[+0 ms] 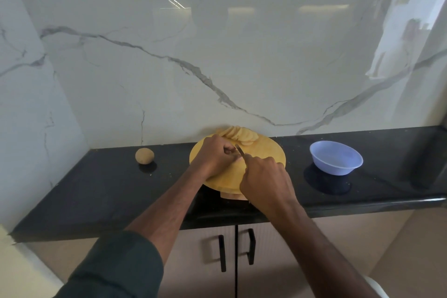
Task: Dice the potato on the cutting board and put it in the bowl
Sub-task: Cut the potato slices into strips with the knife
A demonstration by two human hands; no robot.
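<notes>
A round yellow cutting board (268, 152) lies on the black counter. Several round potato slices (238, 135) are fanned out along its far edge. My left hand (215, 155) is curled over a piece of potato on the board, which its fingers mostly hide. My right hand (266, 176) grips a knife (240, 151), and the blade points away from me, right beside my left fingers. An empty light blue bowl (336, 157) stands to the right of the board.
A whole unpeeled potato (144, 156) sits on the counter (96, 189) left of the board. A marble wall rises directly behind. Cabinet doors with black handles (222, 253) are below the counter's front edge.
</notes>
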